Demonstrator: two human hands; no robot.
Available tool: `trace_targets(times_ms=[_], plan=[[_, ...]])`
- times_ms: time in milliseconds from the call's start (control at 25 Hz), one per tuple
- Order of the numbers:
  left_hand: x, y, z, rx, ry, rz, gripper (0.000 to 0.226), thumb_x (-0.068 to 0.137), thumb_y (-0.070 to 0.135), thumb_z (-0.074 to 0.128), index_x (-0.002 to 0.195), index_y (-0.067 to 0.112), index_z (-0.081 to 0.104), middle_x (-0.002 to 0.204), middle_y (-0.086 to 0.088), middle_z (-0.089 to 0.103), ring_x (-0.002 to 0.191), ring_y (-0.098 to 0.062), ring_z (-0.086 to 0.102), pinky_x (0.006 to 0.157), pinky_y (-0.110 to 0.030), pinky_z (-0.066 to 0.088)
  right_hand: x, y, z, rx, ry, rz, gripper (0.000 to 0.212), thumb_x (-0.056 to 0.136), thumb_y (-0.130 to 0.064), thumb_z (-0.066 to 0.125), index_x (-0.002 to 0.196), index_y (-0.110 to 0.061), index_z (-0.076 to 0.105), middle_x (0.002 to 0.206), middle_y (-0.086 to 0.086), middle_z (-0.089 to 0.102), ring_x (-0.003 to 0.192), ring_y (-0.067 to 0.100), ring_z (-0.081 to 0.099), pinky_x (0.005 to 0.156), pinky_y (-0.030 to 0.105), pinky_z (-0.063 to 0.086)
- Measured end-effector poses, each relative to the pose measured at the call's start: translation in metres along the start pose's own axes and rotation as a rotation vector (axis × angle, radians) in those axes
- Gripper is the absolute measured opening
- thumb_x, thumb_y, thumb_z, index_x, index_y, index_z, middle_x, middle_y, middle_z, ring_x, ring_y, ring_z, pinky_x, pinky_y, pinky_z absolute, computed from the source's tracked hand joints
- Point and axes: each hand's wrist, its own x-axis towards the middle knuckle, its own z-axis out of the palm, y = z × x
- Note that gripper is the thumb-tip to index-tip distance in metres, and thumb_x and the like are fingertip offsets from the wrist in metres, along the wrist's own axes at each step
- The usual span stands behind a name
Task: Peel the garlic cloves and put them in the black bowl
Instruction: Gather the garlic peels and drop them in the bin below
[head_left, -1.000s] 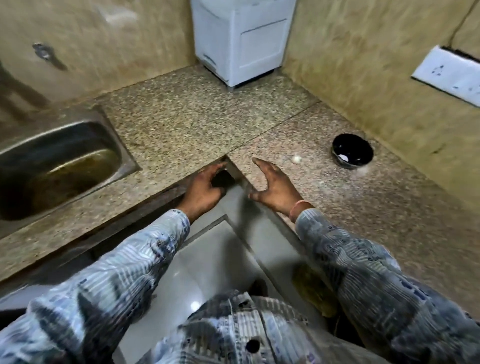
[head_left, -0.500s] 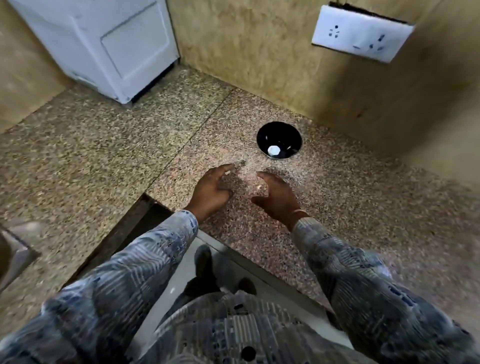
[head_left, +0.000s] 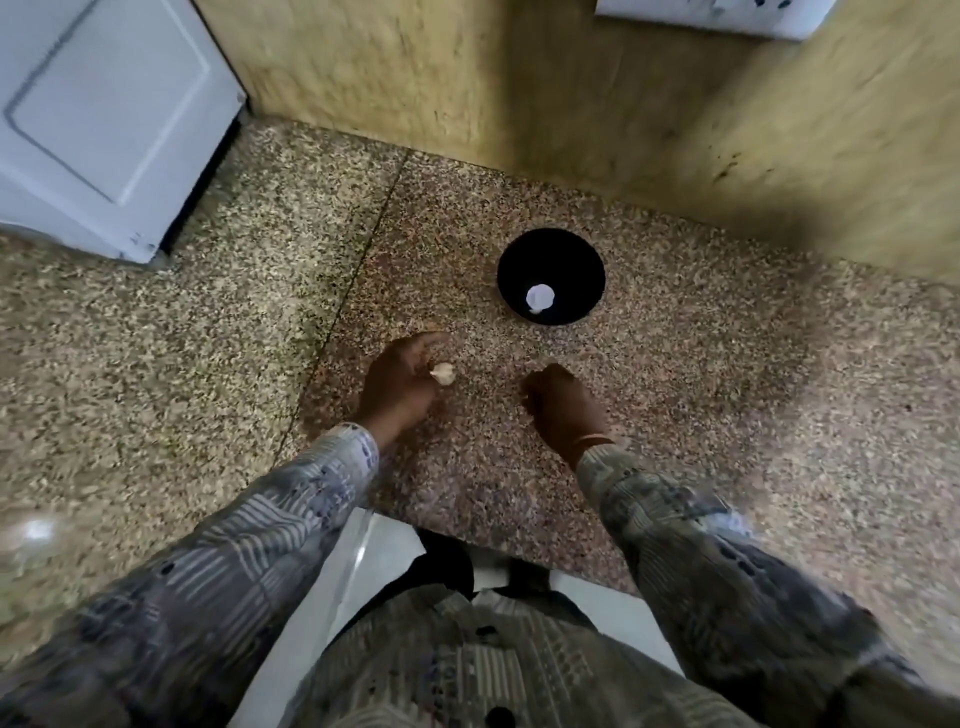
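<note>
The black bowl (head_left: 550, 275) stands on the speckled granite counter (head_left: 675, 389) near the back wall, with one white peeled clove (head_left: 539, 298) inside it. My left hand (head_left: 400, 382) is just below and left of the bowl, fingers closed on a pale garlic clove (head_left: 442, 372) at its fingertips. To its right, apart from it, my right hand (head_left: 558, 402) rests curled over the counter with fingers closed; nothing shows in it, though its palm side is hidden.
A white appliance (head_left: 104, 119) stands on the counter at the back left. Yellowish walls meet in a corner behind the bowl, with a white socket plate (head_left: 717, 13) at the top. The counter's inner edge drops to a white floor (head_left: 384, 561) below my arms.
The view has swung right, away from the sink toward the bowl. Both hands moved from the counter's inner corner onto the granite; my left hand now holds a garlic clove, and my right has curled shut.
</note>
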Motion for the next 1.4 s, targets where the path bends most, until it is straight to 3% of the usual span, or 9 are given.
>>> trace_targets(times_ms=[120, 320, 440, 600, 680, 840, 960, 1160, 1400], plan=[[0.018, -0.013, -0.004, 0.0, -0.084, -0.019, 0.067, 0.077, 0.019, 0.087, 0.135, 0.043, 0.062, 0.127, 0.007, 0.069, 0.108, -0.011, 0.067, 0.092, -0.027, 0.055, 0.003, -0.001, -0.002, -0.044, 0.053, -0.016, 0.015, 0.099, -0.019, 0.056, 0.106, -0.012, 0.067, 0.103, 0.012, 0.064, 0.093, 0.034, 0.065, 0.073, 0.034, 0.049], [0.037, -0.019, 0.006, 0.164, -0.144, 0.1, 0.052, 0.079, 0.02, 0.085, 0.126, 0.036, 0.07, 0.123, 0.008, 0.07, 0.107, -0.013, 0.069, 0.098, -0.025, 0.052, 0.023, -0.03, -0.042, 0.319, 0.393, 0.113, 0.011, 0.099, -0.025, 0.062, 0.101, -0.014, 0.066, 0.085, 0.004, 0.068, 0.075, 0.025, 0.062, 0.066, 0.026, 0.036], [0.042, -0.014, 0.013, 0.264, -0.139, 0.1, 0.036, 0.084, 0.023, 0.079, 0.119, 0.024, 0.075, 0.119, -0.001, 0.072, 0.109, -0.019, 0.068, 0.093, -0.021, 0.045, 0.043, -0.04, -0.066, 0.389, 0.502, 0.118, 0.021, 0.098, -0.022, 0.062, 0.114, -0.014, 0.074, 0.107, 0.011, 0.076, 0.097, 0.03, 0.071, 0.075, 0.024, 0.045], [0.043, -0.012, 0.02, 0.163, -0.179, 0.061, 0.027, 0.081, 0.023, 0.085, 0.108, 0.021, 0.08, 0.106, 0.003, 0.078, 0.099, -0.012, 0.072, 0.087, -0.018, 0.045, 0.031, -0.034, -0.053, 0.357, 0.47, 0.138, 0.02, 0.095, -0.021, 0.065, 0.111, -0.019, 0.077, 0.105, 0.007, 0.078, 0.095, 0.026, 0.072, 0.08, 0.026, 0.051], [0.041, -0.013, 0.024, 0.037, -0.244, 0.032, 0.029, 0.079, 0.022, 0.088, 0.106, 0.022, 0.08, 0.101, 0.007, 0.079, 0.096, -0.008, 0.074, 0.088, -0.02, 0.051, 0.013, -0.034, -0.03, 0.437, 0.338, 0.125, 0.016, 0.091, -0.017, 0.072, 0.105, -0.02, 0.079, 0.1, 0.001, 0.079, 0.09, 0.016, 0.072, 0.086, 0.027, 0.056], [0.032, -0.014, 0.034, -0.163, -0.35, -0.056, 0.03, 0.076, 0.021, 0.09, 0.099, 0.037, 0.081, 0.096, 0.01, 0.08, 0.092, -0.013, 0.076, 0.087, -0.041, 0.063, -0.012, -0.036, 0.011, 0.578, 0.054, 0.165, 0.024, 0.085, -0.022, 0.082, 0.109, -0.024, 0.079, 0.104, -0.008, 0.077, 0.091, 0.006, 0.07, 0.087, 0.025, 0.057], [0.029, -0.01, 0.034, -0.161, -0.393, -0.04, 0.034, 0.08, 0.012, 0.086, 0.1, 0.038, 0.08, 0.101, 0.014, 0.079, 0.098, -0.007, 0.074, 0.094, -0.038, 0.06, -0.018, -0.036, 0.025, 0.844, 0.06, 0.269, 0.016, 0.084, -0.016, 0.084, 0.098, -0.019, 0.079, 0.092, -0.002, 0.078, 0.081, 0.011, 0.072, 0.073, 0.025, 0.058], [0.027, -0.005, 0.032, -0.11, -0.433, 0.024, 0.039, 0.081, 0.008, 0.084, 0.105, 0.038, 0.078, 0.114, 0.014, 0.076, 0.106, -0.003, 0.07, 0.101, -0.033, 0.057, -0.027, -0.037, 0.025, 1.186, 0.015, 0.353, 0.016, 0.084, 0.0, 0.08, 0.096, 0.005, 0.072, 0.091, 0.025, 0.073, 0.08, 0.023, 0.067, 0.079, 0.038, 0.059], [0.027, -0.001, 0.033, -0.07, -0.466, 0.054, 0.04, 0.076, 0.019, 0.091, 0.114, 0.026, 0.078, 0.114, 0.008, 0.077, 0.104, -0.004, 0.071, 0.102, -0.034, 0.055, -0.032, -0.043, 0.024, 1.309, 0.088, 0.392, 0.009, 0.089, 0.006, 0.071, 0.098, 0.003, 0.072, 0.09, 0.017, 0.073, 0.079, 0.026, 0.069, 0.072, 0.031, 0.062]])
